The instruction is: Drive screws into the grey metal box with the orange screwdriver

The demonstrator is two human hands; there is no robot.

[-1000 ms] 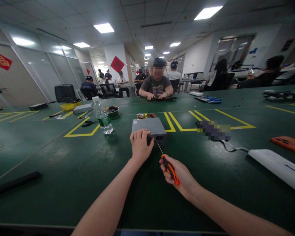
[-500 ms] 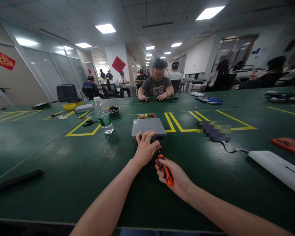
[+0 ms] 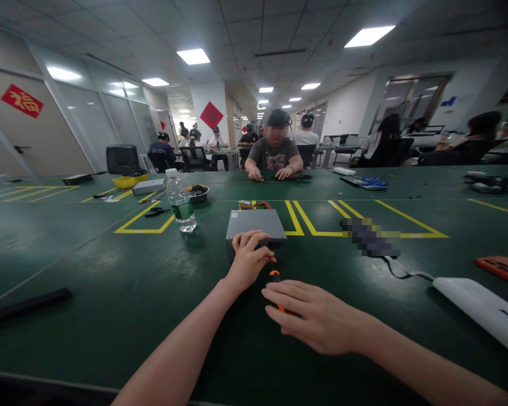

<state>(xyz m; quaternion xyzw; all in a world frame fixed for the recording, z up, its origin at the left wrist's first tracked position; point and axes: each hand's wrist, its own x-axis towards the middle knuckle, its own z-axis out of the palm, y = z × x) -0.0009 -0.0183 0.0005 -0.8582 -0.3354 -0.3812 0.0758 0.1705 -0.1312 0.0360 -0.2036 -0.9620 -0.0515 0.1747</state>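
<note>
A grey computer power supply lies on the green table straight ahead, its coloured cables at the far side. My left hand rests at its near face, with thumb and forefinger pinched round the thin shaft of a screwdriver. The orange and black screwdriver handle sits in my right hand, whose fingers are bent over it and cover most of it. The shaft points at the near face of the power supply; its tip is hidden behind my left fingers.
Left of the power supply stands a water bottle, with a metal bowl behind it. To the right lie a blurred-out dark device, a white power bank and an orange phone. A person sits opposite.
My left hand has shifted right and pinched the screwdriver shaft. My right hand has turned from a side grip to fingers laid over the handle. The view has tilted up slightly.
</note>
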